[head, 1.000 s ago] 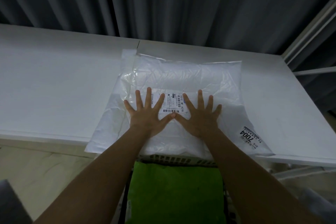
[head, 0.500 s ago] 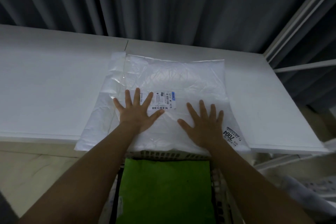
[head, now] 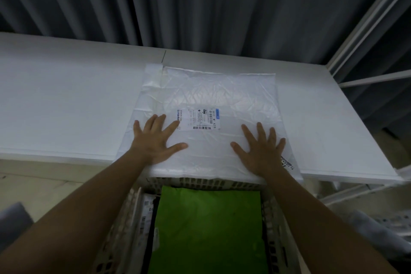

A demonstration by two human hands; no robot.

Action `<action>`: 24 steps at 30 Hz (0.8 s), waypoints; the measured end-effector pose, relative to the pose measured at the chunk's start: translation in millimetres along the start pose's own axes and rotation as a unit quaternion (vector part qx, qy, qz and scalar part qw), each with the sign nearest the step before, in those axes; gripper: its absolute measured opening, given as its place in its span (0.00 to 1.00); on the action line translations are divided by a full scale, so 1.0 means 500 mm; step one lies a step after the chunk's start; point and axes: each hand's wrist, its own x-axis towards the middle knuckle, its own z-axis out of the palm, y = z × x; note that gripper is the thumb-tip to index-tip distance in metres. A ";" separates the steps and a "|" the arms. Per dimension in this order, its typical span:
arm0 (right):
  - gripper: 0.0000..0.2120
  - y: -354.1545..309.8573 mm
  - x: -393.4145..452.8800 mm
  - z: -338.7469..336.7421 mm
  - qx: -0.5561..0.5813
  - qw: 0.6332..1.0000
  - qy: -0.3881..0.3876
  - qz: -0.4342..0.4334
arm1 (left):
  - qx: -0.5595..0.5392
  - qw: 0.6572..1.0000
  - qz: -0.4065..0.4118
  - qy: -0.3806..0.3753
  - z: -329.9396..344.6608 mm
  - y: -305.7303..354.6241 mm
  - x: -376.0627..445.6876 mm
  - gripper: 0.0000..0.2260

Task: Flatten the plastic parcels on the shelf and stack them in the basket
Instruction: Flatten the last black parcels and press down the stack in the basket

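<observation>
A white plastic parcel (head: 213,93) with a shipping label (head: 199,119) lies flat on the white shelf (head: 66,100), its near edge hanging over the shelf's front. My left hand (head: 155,140) presses palm down on the parcel's near left part, fingers spread. My right hand (head: 261,149) presses flat on its near right part, partly covering a second printed label. Below the shelf edge stands a pale slotted basket (head: 200,182) holding a green parcel (head: 209,229) on top of other parcels.
Dark grey curtains hang behind the shelf. A white metal frame (head: 364,29) rises at the right. More labelled parcels stand on edge along the basket's left side (head: 145,213).
My two hands have slid apart across the parcel, from touching thumbs at its centre to its left and right sides. The shipping label between them now shows fully.
</observation>
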 end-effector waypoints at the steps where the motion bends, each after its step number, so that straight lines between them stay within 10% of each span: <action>1: 0.34 0.000 0.001 -0.009 -0.018 1.000 0.009 -0.005 | 0.005 1.000 -0.005 0.019 -0.015 0.005 0.005 0.39; 7: 0.32 -0.064 0.100 -0.075 -0.039 0.954 0.237 -0.182 | 0.016 0.992 -0.007 0.128 -0.077 0.033 0.109 0.36; 11: 0.34 -0.161 0.181 -0.057 -0.068 0.958 0.135 -0.244 | 0.030 0.999 0.017 0.019 -0.049 0.052 0.190 0.43; 24: 0.38 -0.003 0.276 -0.042 -0.005 0.998 0.017 0.053 | -0.011 0.999 -0.046 0.012 0.002 0.018 0.216 0.47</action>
